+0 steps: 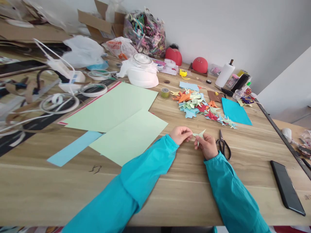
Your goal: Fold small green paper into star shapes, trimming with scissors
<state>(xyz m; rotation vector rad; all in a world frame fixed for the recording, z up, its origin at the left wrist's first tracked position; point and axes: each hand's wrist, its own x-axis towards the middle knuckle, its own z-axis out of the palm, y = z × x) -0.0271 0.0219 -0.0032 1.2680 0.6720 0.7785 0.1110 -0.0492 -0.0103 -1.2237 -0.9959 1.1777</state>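
Note:
Between my two hands is a small pale green folded paper star [201, 134] with pointed arms. The fingertips of my left hand [180, 134] pinch its left point. My right hand [206, 145] grips its body between thumb and fingers, covering part of it. Just right of that hand lie black-handled scissors [224, 147], tips pointing away from me. Beyond my hands spreads a pile of folded paper pieces [194, 103] in orange, red, blue and green. To the left, large pale green paper sheets [131, 136] overlap a blue paper strip [74, 149].
A black phone [288, 187] lies at the right. Turquoise paper [236, 111] and a small spool [165, 93] flank the pile. Farther back stand red pincushions [200, 65], a yellow tape measure [184, 73] and a white bottle [225, 75]. Coiled white cables [59, 103] clutter the left.

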